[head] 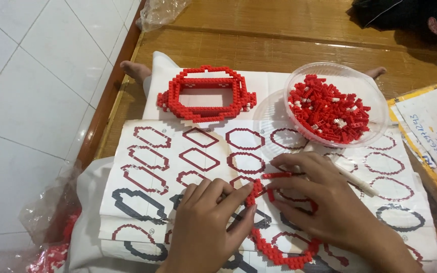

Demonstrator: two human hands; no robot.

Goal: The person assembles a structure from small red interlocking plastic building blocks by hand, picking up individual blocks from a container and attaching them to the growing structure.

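Here the fingertips of both hands meet on a thin curved ring of small red bricks (279, 253) lying flat on the instruction sheet (142, 151). The left hand (206, 227) has its fingers drawn close together, index and thumb pressed against the ring's upper left end, near the middle of the sheet. The right hand (324, 202) lies palm down just beside it, fingers narrowly spread; its index and thumb pinch a short red strip (277, 175) that sits at the top of the ring, touching the same spot where the left fingertips press. The rest of the ring curves down and to the right, passing under the right palm and showing again below it near the lower edge.

Outward from the hands, the sheet shows printed red and dark ring outlines. A white pen (357, 181) lies on it beside the right hand. Farther up stand a clear plastic bowl (375, 91) holding loose red and white bricks, and a built red brick frame (206, 93) to its left.
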